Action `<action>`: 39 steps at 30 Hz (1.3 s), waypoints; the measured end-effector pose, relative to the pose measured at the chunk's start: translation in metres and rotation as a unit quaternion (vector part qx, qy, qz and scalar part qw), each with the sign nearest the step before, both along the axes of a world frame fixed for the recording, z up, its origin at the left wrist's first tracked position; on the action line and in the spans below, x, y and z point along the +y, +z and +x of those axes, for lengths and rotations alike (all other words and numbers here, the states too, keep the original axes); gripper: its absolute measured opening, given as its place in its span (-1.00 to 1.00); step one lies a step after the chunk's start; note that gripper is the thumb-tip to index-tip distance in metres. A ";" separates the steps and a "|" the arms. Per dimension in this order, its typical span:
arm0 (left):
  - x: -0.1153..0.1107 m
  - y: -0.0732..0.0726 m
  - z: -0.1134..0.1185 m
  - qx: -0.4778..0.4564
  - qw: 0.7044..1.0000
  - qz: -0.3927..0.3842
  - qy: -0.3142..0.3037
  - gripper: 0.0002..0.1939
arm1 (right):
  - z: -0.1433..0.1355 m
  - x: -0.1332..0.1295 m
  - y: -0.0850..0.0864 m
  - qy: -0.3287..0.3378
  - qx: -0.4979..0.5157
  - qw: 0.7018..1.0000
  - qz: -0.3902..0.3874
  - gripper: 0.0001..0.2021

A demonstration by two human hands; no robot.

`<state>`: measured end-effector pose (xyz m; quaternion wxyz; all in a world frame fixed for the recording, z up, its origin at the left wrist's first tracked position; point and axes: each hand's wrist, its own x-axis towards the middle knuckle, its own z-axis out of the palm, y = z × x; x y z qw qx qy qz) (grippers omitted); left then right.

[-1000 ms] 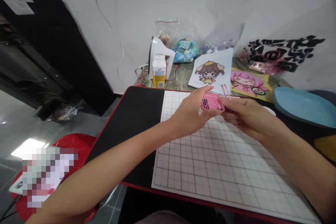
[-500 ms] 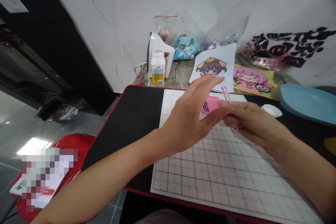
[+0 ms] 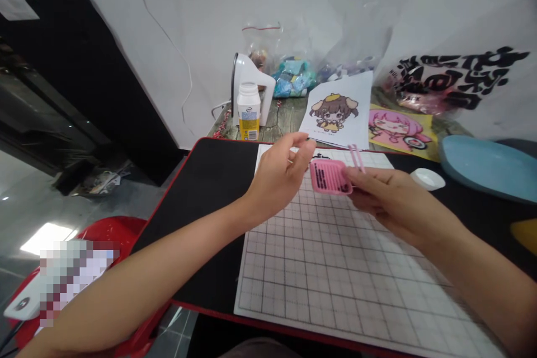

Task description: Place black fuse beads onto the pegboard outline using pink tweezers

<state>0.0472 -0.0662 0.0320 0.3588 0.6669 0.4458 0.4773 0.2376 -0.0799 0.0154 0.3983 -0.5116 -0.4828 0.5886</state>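
Note:
Above the gridded white board (image 3: 293, 274), my right hand (image 3: 390, 196) grips the edge of a small pink ridged tray (image 3: 329, 176) with dark beads in it. Pink tweezers (image 3: 356, 158) stick up from the same hand. My left hand (image 3: 281, 179) is just left of the tray, apart from it, with thumb and index tips nearly together in a pinch. Whatever is between those tips is too small to make out. Some dark beads (image 3: 321, 155) show beyond the tray's far edge.
Behind the black mat (image 3: 201, 179) stand a white and yellow bottle (image 3: 249, 114) and a white iron (image 3: 268, 100). Two cartoon pictures (image 3: 335, 114) and bagged beads (image 3: 296, 78) lie farther back. At right are a white cap (image 3: 428, 179) and a blue tray (image 3: 490, 165). A red stool (image 3: 113, 229) stands lower left.
My left hand has drawn back leftward from the pink tray, and its fingers have come closer together. The tray, still in my right hand, shows more fully. The view has shifted slightly.

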 end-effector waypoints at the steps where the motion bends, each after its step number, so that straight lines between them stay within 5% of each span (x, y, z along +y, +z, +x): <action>1: -0.001 0.000 0.000 -0.015 0.999 -0.023 -0.017 -0.67 | -0.001 -0.001 0.000 0.014 -0.003 1.000 0.010 -0.50; 6: -0.011 0.003 -0.002 -0.076 0.981 -0.146 -0.107 -0.61 | -0.009 -0.009 -0.002 0.077 0.009 0.997 0.016 -0.52; 10: -0.016 0.004 -0.002 -0.153 0.935 -0.266 -0.178 -0.49 | -0.013 -0.012 -0.007 0.106 0.006 0.994 0.021 -0.57; 18: -0.017 -0.001 0.002 -0.250 0.870 -0.360 -0.227 -0.50 | -0.015 -0.011 -0.008 0.066 -0.053 0.994 0.072 -0.55; 27: -0.013 0.004 -0.003 -0.239 0.894 -0.327 -0.190 -0.52 | -0.019 -0.014 -0.006 -0.038 -0.152 0.960 0.233 -0.66; 39: -0.012 0.004 -0.001 -0.233 0.911 -0.307 -0.147 -0.56 | -0.018 -0.020 -0.012 -0.033 -0.283 0.877 0.388 -0.83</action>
